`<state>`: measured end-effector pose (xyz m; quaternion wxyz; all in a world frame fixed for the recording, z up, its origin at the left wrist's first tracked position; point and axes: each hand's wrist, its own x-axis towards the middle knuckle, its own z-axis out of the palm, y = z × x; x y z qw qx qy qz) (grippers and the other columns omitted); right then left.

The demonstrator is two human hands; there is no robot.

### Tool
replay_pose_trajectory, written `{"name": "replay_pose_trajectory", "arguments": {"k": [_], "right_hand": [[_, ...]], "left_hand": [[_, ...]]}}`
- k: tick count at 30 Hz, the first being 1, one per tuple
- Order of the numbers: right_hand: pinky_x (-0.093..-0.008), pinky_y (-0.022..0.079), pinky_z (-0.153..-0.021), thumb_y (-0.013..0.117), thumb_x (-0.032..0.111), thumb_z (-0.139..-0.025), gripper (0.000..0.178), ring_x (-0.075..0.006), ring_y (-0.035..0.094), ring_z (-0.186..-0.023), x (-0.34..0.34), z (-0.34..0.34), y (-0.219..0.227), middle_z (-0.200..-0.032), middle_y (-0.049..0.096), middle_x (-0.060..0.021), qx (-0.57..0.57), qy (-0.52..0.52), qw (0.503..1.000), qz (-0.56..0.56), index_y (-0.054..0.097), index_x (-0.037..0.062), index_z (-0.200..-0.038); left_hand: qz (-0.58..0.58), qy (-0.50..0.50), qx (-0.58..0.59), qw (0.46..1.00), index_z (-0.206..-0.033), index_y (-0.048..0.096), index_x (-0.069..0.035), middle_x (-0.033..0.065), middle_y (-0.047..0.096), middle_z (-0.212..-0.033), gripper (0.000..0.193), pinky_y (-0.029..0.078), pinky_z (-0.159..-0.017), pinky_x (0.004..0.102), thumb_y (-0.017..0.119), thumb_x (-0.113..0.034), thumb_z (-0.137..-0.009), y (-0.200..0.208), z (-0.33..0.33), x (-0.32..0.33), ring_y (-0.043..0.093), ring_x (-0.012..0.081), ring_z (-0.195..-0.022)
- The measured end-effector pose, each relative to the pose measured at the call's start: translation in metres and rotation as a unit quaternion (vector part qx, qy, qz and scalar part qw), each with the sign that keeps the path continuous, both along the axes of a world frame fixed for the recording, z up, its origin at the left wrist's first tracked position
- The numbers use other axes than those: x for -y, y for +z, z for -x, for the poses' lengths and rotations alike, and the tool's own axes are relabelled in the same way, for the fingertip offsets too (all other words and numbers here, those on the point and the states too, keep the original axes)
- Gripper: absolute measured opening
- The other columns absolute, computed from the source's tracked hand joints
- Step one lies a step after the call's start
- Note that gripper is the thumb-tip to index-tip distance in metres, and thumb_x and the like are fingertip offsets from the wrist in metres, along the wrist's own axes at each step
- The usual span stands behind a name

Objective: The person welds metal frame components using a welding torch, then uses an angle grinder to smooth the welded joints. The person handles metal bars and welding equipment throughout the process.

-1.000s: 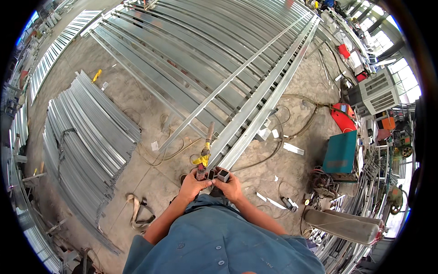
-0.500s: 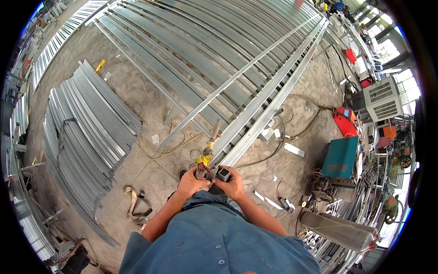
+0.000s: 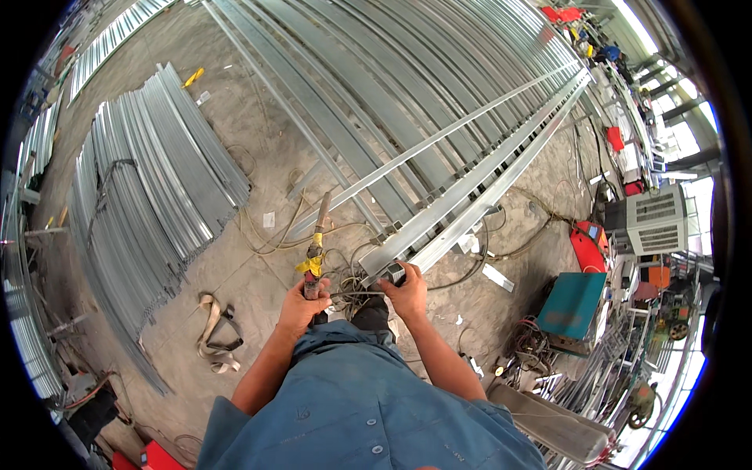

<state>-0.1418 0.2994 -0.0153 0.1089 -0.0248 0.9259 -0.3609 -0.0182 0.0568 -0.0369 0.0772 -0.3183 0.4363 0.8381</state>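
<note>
By the steel beam (image 3: 415, 227), a tool (image 3: 316, 249) is clasped in left hand (image 3: 299, 309), a tube (image 3: 395, 272) pinched in right hand (image 3: 407, 296), positioning seemingly underway, steadiness needed.

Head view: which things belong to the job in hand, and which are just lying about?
Likely the job:
- yellow-taped tool, left hand
- dark square piece, right hand
- metal frame

Seemingly lying about:
- beige strap
- yellow object
- white strip

Before us lies the bar frame (image 3: 427, 146). Left of the frame we have the stacked bars (image 3: 157, 180) and a strap (image 3: 207, 337); right of it are the cabinet (image 3: 656, 219), the box (image 3: 572, 304) and a cylinder (image 3: 548, 419). Our right hand (image 3: 407, 294) is just beside the frame's near end, our left hand (image 3: 300, 309) left of that end.
</note>
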Motion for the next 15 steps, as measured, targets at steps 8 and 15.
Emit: {"name": "replay_pose_trajectory", "arguments": {"k": [8, 15], "right_hand": [[-0.0450, 0.055, -0.091, 0.090, 0.036, -0.077, 0.068, -0.0348, 0.068, -0.107, 0.014, 0.004, -0.001, -0.122, 0.068, -0.0150, 0.004, 0.039, 0.996, -0.084, 0.064, 0.0039, -0.131], [-0.0465, 0.054, -0.093, 0.088, 0.041, -0.078, 0.071, -0.0363, 0.067, -0.114, 0.015, 0.006, 0.003, -0.125, 0.068, -0.0168, 0.038, 0.052, 0.989, -0.133, 0.061, 0.0053, -0.133]], "left_hand": [[-0.016, 0.031, -0.014, 0.999, -0.115, 0.067, -0.002, 0.0059, 0.070, -0.115, 0.040, 0.055, -0.081, 0.0291, 0.081, 0.010, -0.080, -0.015, -0.009, 0.001, 0.065, 0.0117, -0.091], [-0.035, 0.056, -0.031, 0.997, -0.116, 0.069, -0.002, 0.0059, 0.071, -0.113, 0.040, 0.056, -0.078, 0.0296, 0.081, 0.010, -0.080, -0.017, -0.014, 0.000, 0.066, 0.0122, -0.088]]}}
